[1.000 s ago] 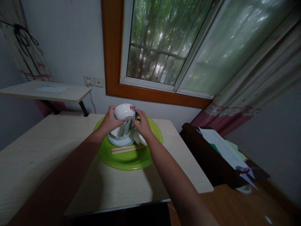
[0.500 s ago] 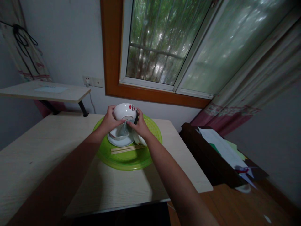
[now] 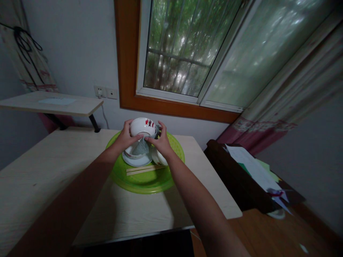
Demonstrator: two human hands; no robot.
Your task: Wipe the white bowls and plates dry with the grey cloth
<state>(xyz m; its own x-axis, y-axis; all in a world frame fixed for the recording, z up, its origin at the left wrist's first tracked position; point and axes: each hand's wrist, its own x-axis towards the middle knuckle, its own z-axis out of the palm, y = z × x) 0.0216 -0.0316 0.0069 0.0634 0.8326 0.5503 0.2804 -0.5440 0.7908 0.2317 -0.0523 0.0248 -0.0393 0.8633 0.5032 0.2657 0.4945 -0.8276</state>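
A white bowl (image 3: 140,126) with red and dark figures on its side is tilted, its base toward me, above a round green tray (image 3: 144,185). My left hand (image 3: 125,137) grips the bowl's left side, thumb on the base. With my right hand (image 3: 161,141) I hold a grey cloth (image 3: 140,147) against the bowl's right side and base; part of it hangs down. Beneath it, another white bowl (image 3: 131,154) rests on a white plate (image 3: 136,162). A further white bowl (image 3: 159,157) lies tipped beside my right wrist. Pale chopsticks (image 3: 144,169) lie in front of the plate.
The tray stands on a pale wooden table (image 3: 80,171). A raised shelf (image 3: 50,103) holding a paper sheet is at the left. Behind are wall sockets (image 3: 105,92) and a window (image 3: 184,53). To the right, papers (image 3: 252,167) lie on a dark piece of furniture (image 3: 227,175).
My right hand has shifted slightly, with its fingers and some cloth now showing higher at the bowl's right side. The bowl has turned a little; my left hand keeps its grip.
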